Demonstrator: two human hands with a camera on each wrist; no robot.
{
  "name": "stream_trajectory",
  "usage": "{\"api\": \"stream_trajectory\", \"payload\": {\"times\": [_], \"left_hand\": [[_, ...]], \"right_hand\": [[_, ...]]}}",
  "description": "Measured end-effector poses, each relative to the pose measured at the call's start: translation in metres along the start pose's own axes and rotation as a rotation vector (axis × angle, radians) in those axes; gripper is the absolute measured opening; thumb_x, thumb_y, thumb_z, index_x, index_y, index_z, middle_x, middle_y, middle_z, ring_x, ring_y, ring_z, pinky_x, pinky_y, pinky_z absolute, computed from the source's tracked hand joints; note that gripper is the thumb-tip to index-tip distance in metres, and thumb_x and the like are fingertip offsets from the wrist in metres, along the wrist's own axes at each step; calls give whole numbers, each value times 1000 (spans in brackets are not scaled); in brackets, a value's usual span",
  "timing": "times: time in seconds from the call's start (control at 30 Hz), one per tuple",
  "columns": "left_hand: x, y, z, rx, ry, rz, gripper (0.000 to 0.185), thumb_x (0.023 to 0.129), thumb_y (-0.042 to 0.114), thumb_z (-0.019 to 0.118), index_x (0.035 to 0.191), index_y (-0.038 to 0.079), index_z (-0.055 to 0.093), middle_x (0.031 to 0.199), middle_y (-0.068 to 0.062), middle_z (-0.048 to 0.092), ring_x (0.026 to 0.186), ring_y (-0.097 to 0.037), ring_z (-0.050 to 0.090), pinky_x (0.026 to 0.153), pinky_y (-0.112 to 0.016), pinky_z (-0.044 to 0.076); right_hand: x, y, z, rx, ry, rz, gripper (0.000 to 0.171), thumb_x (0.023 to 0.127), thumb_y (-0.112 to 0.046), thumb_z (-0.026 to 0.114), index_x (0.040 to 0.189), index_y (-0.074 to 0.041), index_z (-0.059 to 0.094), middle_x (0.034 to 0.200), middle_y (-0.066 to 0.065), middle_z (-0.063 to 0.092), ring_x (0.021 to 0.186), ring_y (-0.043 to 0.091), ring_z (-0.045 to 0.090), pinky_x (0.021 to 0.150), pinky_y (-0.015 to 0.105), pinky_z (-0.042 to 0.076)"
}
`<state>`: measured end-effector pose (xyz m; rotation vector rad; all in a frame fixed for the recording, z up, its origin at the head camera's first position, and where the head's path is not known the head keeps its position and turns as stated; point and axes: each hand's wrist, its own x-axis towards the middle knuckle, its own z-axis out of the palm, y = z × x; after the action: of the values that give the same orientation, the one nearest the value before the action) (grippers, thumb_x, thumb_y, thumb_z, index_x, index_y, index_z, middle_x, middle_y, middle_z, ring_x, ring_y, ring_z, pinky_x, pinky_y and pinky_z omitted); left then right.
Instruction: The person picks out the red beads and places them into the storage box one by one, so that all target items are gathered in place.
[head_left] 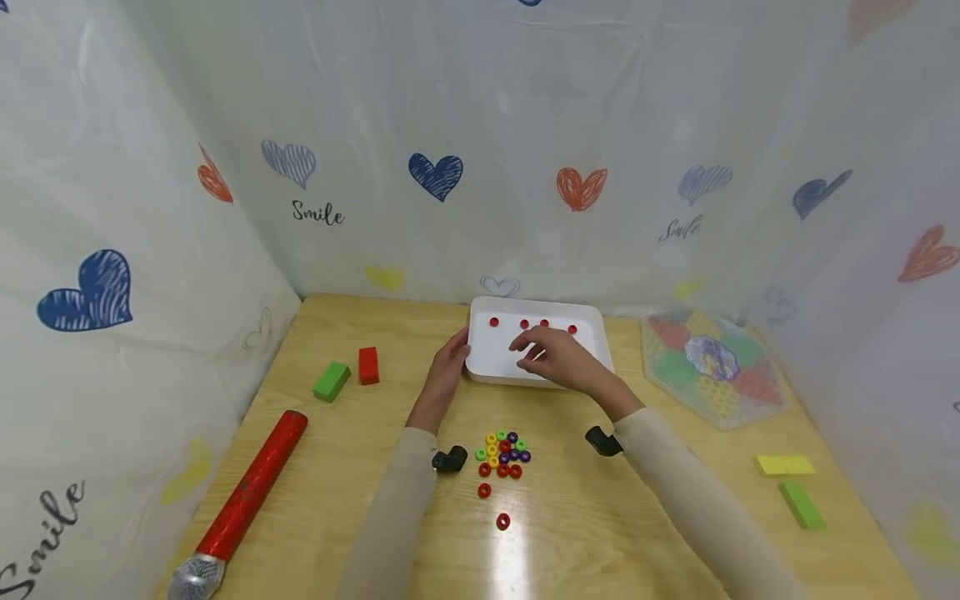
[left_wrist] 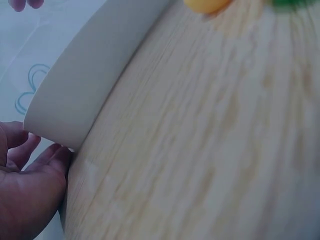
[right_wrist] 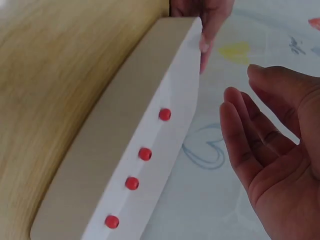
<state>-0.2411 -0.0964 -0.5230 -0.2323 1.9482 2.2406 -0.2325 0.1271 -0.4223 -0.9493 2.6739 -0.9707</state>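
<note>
A white tray [head_left: 495, 367] sits at the back of the table, several red beads [head_left: 494, 322] lying in a loose row on its floor. My left hand [head_left: 444, 375] grips the tray's left end, with thumb and fingers at the corner, as the left wrist view also shows. Over the tray hovers my right hand [head_left: 558, 358], its thumb and fingers apart and loosely bent. In the right wrist view, nothing lies between the fingers of that right hand [right_wrist: 275, 145]. A small pile of ring beads, with yellow beads [head_left: 492, 451] and purple beads [head_left: 514, 455], lies in front of the tray.
Left of the tray are a green block [head_left: 332, 381], a red block [head_left: 368, 366] and a red toy microphone [head_left: 255, 483]. At right lie a clear hexagonal case [head_left: 712, 367], a yellow block [head_left: 784, 465] and another green block [head_left: 802, 505]. A printed curtain [head_left: 510, 233] hangs behind.
</note>
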Motion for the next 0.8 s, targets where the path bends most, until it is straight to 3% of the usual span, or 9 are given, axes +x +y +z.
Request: {"api": "stream_trajectory", "payload": {"times": [0.2,0.37,0.63,0.8], "left_hand": [[3,6,2,9,2,10,43,104,17,42,147,21,41,153,1,38,141,-11,31,117,-32,26],[2,8,2,4,8,13,44,104,16,42,147,18,41,153,-1,38,141,-12,31,117,-32,26],[1,5,2,-10,3,5,44,104,16,43,147,19,41,153,-1,38,141,-12,31,117,-31,26],[1,2,2,-27,7,24,44,103,15,43,147,17,41,153,-2,38,141,-12,31,117,-31,26]], "right_hand": [[-14,-12,19,35,-131,-87,22,90,-9,67,112,-8,67,110,7,67,90,11,65,78,24,56],[-26,-20,36,18,-230,-104,22,91,-10,66,112,-8,68,108,3,67,90,10,65,78,23,56],[-45,-19,62,1,-321,-82,18,91,-10,66,108,-13,71,105,-2,66,89,6,63,78,21,54],[-51,-20,72,-50,-318,-122,15,90,-11,68,105,-14,71,103,-4,65,89,6,61,81,23,53]]}}
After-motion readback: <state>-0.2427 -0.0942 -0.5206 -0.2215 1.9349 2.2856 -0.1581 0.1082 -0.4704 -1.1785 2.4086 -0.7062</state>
